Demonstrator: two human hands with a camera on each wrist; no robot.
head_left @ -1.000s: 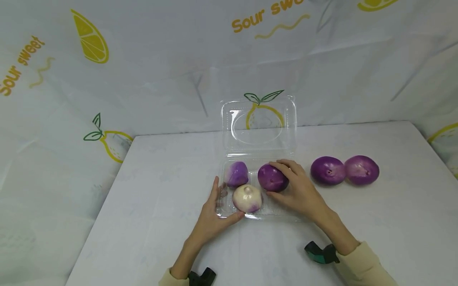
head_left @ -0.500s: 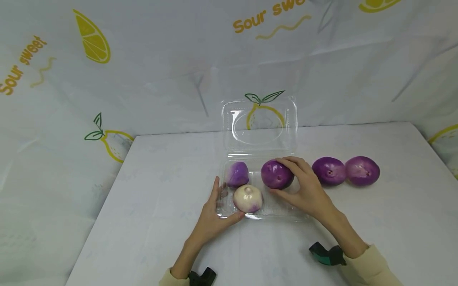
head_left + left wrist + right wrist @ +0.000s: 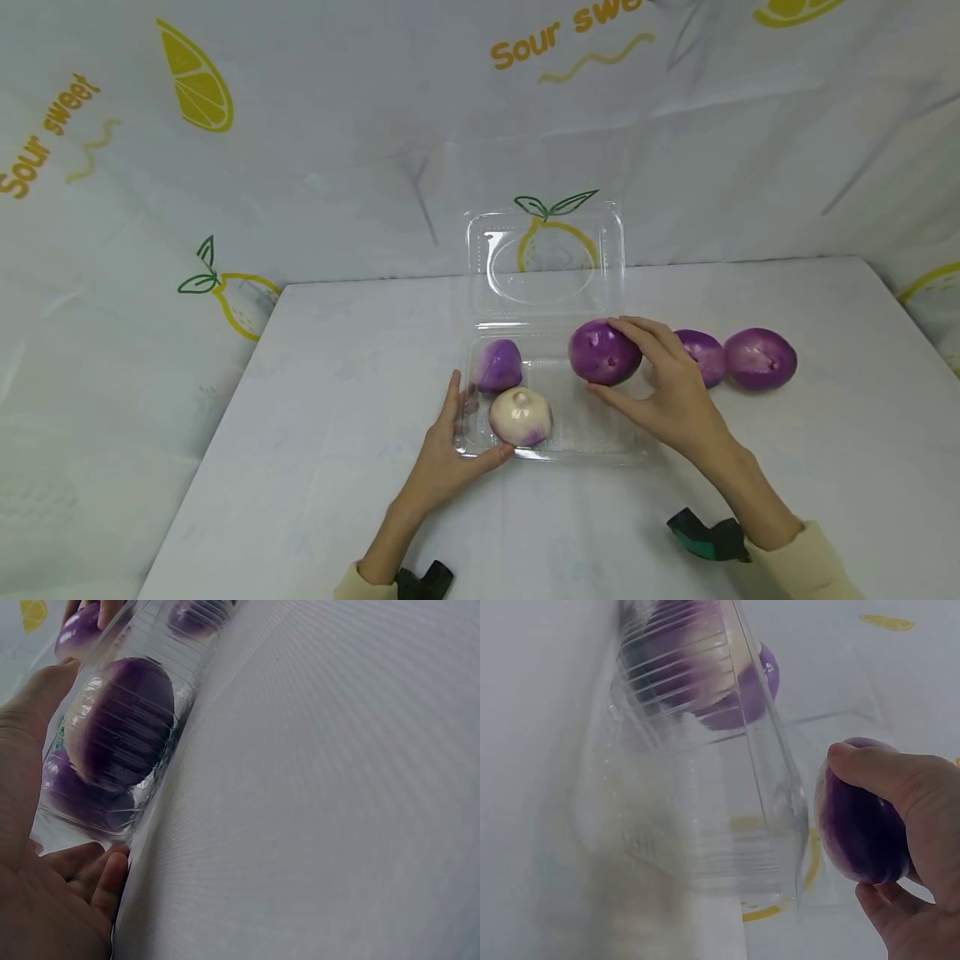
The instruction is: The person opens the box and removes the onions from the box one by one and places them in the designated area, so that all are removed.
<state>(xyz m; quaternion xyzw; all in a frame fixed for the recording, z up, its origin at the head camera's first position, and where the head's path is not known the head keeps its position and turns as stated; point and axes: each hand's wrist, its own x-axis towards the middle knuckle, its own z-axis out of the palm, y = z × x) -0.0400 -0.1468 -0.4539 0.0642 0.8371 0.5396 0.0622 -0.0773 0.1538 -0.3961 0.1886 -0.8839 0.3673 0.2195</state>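
Hand point(image 3: 673, 402) half-open around purple bulb point(image 3: 602, 354)

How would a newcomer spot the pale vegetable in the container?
On the white table, find the clear, open container. Inside, the pale vegetable sits beside the left hand, in front of a purple neighbour. From the head view, only it looks mostly cream, nub on top.

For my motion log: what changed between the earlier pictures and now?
The right hand has moved right and up in the head view, still gripping the glossy purple oval bulb, and now partly covers a second purple oval bulb outside the clear plastic container. Nothing was grasped or released. The left hand stays at the container; inside, the purple-and-white bulb and cream-coloured round bulb are unmoved.
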